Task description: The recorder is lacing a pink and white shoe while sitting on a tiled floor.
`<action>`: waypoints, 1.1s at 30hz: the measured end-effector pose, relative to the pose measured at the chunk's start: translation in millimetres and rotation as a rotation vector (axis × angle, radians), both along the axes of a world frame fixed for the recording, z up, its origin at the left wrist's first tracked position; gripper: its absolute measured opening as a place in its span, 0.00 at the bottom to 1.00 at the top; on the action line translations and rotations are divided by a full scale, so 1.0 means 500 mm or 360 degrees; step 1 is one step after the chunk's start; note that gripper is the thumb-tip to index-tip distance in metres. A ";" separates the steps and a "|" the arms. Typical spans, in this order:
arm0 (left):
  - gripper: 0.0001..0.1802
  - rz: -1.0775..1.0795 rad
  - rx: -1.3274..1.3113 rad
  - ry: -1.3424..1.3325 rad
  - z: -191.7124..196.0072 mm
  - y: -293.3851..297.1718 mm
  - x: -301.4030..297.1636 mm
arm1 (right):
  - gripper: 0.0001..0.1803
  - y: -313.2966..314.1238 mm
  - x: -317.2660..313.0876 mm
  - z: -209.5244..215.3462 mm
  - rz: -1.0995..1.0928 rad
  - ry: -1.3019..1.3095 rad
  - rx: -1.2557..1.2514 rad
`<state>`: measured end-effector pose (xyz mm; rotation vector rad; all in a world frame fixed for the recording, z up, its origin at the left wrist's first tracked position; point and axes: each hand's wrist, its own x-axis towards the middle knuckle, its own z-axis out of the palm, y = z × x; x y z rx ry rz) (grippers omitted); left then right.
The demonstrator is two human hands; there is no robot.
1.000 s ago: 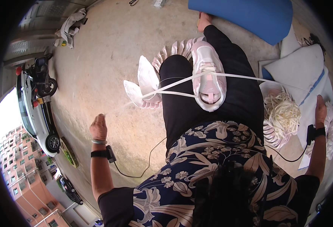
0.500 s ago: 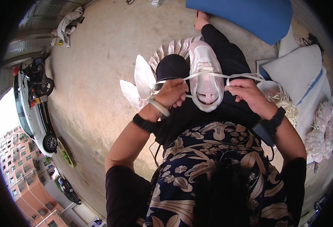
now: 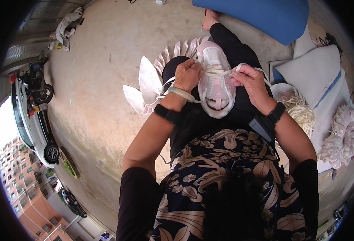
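A pink and white sneaker (image 3: 216, 86) rests on my lap, with its toe pointing away from me. A cream shoelace (image 3: 217, 73) crosses its upper about halfway along. Against the shoe's left side, my left hand (image 3: 188, 76) is closed around the shoelace; its fingertips are mostly hidden. My right hand (image 3: 249, 80) pinches the lace at the right side, and a loop of it rises over the fingers. Loose lace trails beside both hands. Left of my knee, several white and pink shoe pieces (image 3: 149, 80) stand in a curved row.
At my right, a bundle of cream laces (image 3: 299, 114) lies beside grey-white sheets (image 3: 317, 68). Farther right sits a stack of pale shoe pieces (image 3: 341, 136). A blue mat (image 3: 261, 16) is at the far side. A motorbike (image 3: 40, 88) and white car (image 3: 28, 124) stand at the left.
Both hands have closed in on the shoe, the left moving right and away from me, the right moving left. The lace stretched wide between them before is now drawn in over the upper.
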<state>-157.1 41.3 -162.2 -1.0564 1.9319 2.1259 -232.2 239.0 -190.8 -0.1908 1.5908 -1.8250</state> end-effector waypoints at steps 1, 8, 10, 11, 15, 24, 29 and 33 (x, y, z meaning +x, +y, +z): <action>0.09 0.0017 -0.0012 -0.0040 0.014 0.001 0.007 | 0.05 0.001 0.004 0.000 0.0006 0.0000 -0.0001; 0.08 -0.0264 -0.1602 0.0369 0.023 0.013 0.056 | 0.04 -0.005 0.015 -0.003 -0.0024 0.0144 -0.0064; 0.08 -0.0127 -0.1540 0.0395 0.012 0.015 0.069 | 0.03 -0.008 0.016 -0.002 -0.0009 0.0143 -0.0053; 0.09 0.0004 -0.1473 0.0421 0.003 0.014 0.076 | 0.03 -0.010 0.017 -0.002 -0.0013 0.0169 -0.0027; 0.11 0.0030 -0.1265 0.0395 -0.031 0.000 0.089 | 0.03 -0.017 0.019 -0.011 -0.0028 0.0464 0.0041; 0.05 0.0167 -0.0213 0.0230 -0.003 0.022 0.089 | 0.06 -0.035 0.019 -0.006 0.0278 0.2033 0.0645; 0.06 0.0327 -0.0111 0.0324 0.002 0.027 0.081 | 0.06 -0.033 0.022 -0.001 0.0213 0.1777 0.0607; 0.05 0.0321 -0.0215 0.0277 -0.015 0.018 0.077 | 0.07 -0.031 0.017 -0.002 0.0231 0.1696 0.0565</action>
